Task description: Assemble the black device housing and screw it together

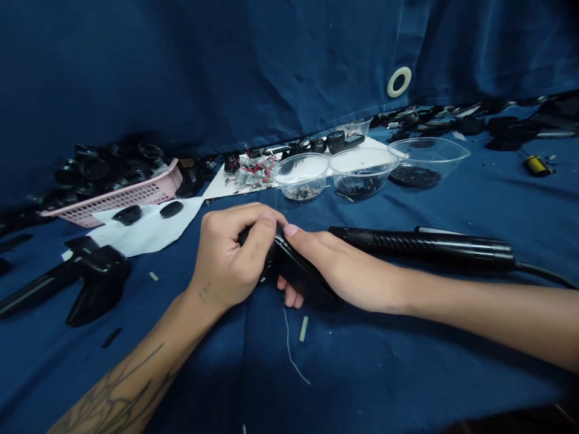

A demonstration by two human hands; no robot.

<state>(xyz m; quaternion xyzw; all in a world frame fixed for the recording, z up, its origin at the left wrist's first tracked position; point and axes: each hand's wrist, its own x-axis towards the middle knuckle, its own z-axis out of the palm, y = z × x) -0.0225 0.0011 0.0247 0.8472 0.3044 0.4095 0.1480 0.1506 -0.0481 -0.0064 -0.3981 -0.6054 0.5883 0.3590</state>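
Note:
A black plastic part (301, 272) is held between my two hands over the middle of the blue cloth. My left hand (239, 250) is closed on its upper left end, with the thumb pressed near a seam. My right hand (335, 265) wraps round its right side, thumb on top and fingertips showing underneath. The two thumbs nearly touch. Below the hands lie a thin pale thread (292, 352) and a small light green strip (303, 329). Behind my right wrist lies a long black handle-like tool (434, 248) with a cable.
Clear plastic bowls (302, 175) of small parts stand behind my hands, beside a pile of motors with red wires (253, 172). A pink basket (131, 196) and black housings (102, 277) are at left. A blue curtain (226, 72) hangs behind. A yellow coil (537, 166) lies at right.

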